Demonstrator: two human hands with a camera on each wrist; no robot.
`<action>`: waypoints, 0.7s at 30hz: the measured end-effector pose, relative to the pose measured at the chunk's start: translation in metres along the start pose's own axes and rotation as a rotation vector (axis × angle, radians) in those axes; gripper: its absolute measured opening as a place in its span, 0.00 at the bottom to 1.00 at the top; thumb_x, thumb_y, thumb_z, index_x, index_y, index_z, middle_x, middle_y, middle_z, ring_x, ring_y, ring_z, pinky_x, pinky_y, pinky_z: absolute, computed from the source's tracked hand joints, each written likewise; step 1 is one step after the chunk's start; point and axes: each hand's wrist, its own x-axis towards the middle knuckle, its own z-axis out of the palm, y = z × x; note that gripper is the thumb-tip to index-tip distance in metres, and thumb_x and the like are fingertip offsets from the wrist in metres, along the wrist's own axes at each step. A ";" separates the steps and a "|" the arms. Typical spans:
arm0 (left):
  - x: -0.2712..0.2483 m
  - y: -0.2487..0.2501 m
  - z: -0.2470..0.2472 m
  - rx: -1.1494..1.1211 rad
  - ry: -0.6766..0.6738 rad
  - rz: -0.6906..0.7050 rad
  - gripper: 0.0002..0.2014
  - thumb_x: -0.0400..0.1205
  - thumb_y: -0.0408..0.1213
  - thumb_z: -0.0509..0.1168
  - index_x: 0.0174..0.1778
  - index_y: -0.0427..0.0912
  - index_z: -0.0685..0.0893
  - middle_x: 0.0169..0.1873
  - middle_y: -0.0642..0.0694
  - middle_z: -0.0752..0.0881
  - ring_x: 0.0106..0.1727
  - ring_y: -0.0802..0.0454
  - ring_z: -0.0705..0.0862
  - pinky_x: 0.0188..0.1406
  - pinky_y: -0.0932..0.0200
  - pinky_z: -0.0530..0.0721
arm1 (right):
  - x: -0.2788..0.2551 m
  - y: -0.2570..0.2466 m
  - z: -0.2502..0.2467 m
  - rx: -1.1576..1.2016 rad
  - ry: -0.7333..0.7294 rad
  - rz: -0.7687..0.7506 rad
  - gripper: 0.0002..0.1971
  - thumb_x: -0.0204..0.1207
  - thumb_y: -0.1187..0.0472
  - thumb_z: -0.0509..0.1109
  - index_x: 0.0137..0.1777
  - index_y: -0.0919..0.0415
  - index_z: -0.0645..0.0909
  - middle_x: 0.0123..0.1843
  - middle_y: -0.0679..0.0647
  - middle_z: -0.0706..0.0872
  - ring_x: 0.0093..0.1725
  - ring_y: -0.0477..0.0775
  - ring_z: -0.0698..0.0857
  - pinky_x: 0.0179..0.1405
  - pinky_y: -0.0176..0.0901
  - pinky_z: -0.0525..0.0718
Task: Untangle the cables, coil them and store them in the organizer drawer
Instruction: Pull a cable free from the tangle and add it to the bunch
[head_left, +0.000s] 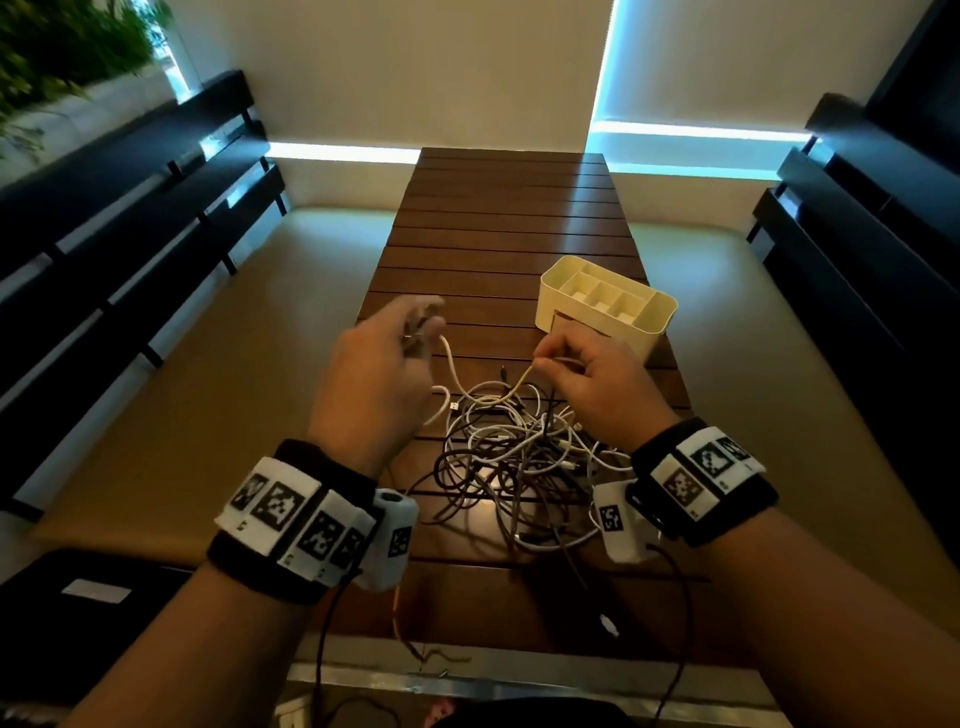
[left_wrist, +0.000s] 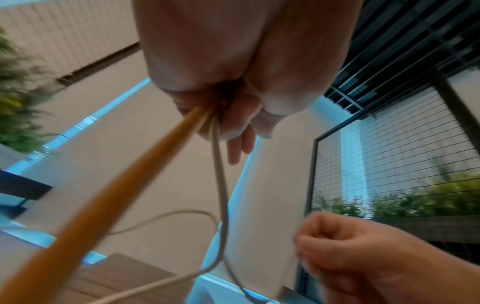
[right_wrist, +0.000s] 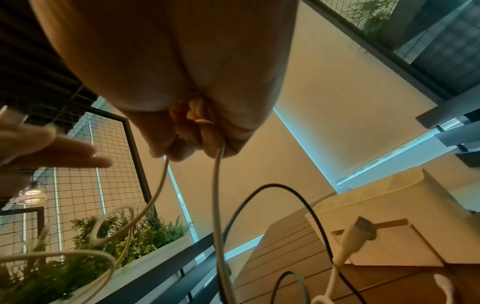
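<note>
A tangle of white, black and brown cables (head_left: 519, 457) lies on the wooden slat table (head_left: 498, 218) in front of me. My left hand (head_left: 423, 325) is raised above the table's left side and grips a white cable (head_left: 451, 364) in curled fingers (left_wrist: 207, 111). That white cable (left_wrist: 221, 185) hangs down from them in a loop. My right hand (head_left: 545, 364) pinches another stretch of white cable (right_wrist: 217, 205) just above the pile. The cream organizer (head_left: 608, 301) stands beyond my right hand, its drawer front (right_wrist: 389, 246) closed.
A black cable (right_wrist: 285, 189) arcs up beside a white plug (right_wrist: 363, 224) near the organizer. Dark benches (head_left: 130, 234) flank the table on both sides. The far half of the table holds nothing. Wires from the wrist cameras trail off the near edge (head_left: 519, 670).
</note>
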 end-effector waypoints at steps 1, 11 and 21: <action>0.000 0.005 0.007 -0.017 -0.056 0.033 0.13 0.88 0.42 0.61 0.68 0.51 0.82 0.45 0.53 0.85 0.33 0.64 0.76 0.34 0.63 0.75 | 0.001 -0.002 0.003 0.005 -0.012 -0.018 0.03 0.82 0.59 0.69 0.51 0.48 0.81 0.48 0.46 0.86 0.49 0.40 0.84 0.46 0.36 0.83; 0.004 -0.003 0.038 -0.068 -0.354 0.097 0.13 0.89 0.38 0.59 0.38 0.49 0.78 0.32 0.51 0.80 0.30 0.58 0.74 0.32 0.57 0.72 | -0.008 -0.011 0.008 0.208 -0.026 -0.046 0.02 0.83 0.57 0.69 0.49 0.51 0.81 0.40 0.49 0.86 0.39 0.50 0.84 0.39 0.47 0.85; 0.017 0.007 0.001 -0.295 -0.070 0.093 0.13 0.89 0.41 0.60 0.43 0.41 0.84 0.27 0.52 0.79 0.25 0.57 0.73 0.26 0.59 0.72 | -0.028 0.022 0.032 0.291 -0.178 0.227 0.15 0.84 0.46 0.64 0.40 0.55 0.77 0.32 0.46 0.76 0.32 0.47 0.75 0.39 0.50 0.76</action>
